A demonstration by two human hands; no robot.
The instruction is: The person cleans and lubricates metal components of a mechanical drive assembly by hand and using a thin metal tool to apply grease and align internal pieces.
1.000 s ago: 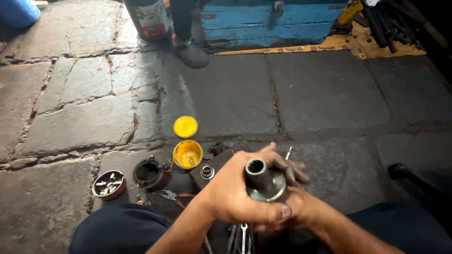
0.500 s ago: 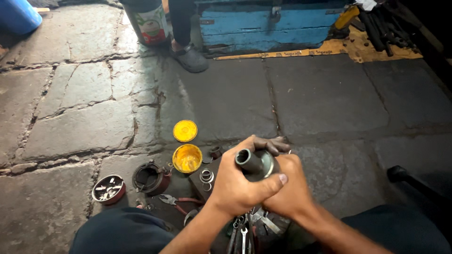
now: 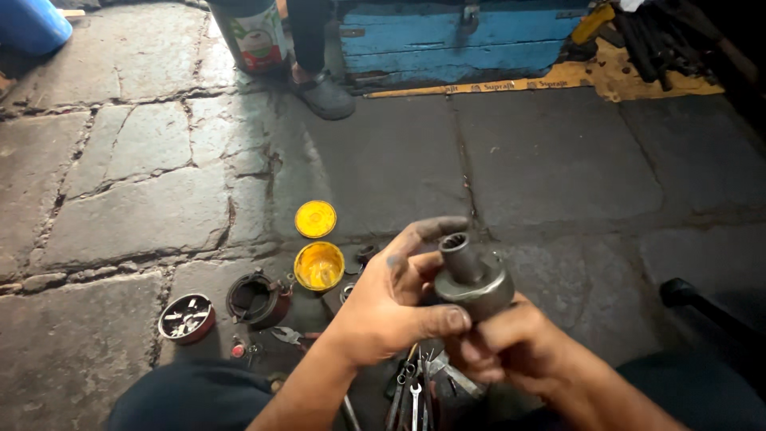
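Grip: both hands are closed on one grey metal part (image 3: 472, 281), held in the air above the floor, over the person's lap.
Left hand (image 3: 391, 307): wraps the part from the left, thumb pressed across its lower rim, index finger raised and greasy, arching toward the top.
Right hand (image 3: 511, 343): cups the part from beneath, fingers curled under the wide body.
Part: a broad round body with a narrow hollow neck standing up, its mouth splined inside and tilted slightly toward the camera.
Doing it well: I judge the underside hand should carry the weight while the other steadies and turns; greasy fingers slip, so keep the thumb firmly on the rim and the neck upright.
Below: spanners (image 3: 411, 387) lie on the floor just under the hands.
Left of hands: an open yellow tin (image 3: 318, 266), its yellow lid (image 3: 315, 219) just beyond, a dark round housing (image 3: 254, 298), and a red-rimmed cup (image 3: 187, 318) of small pieces.
Farther: a blue box (image 3: 455, 36), and someone's shoe (image 3: 323, 96).
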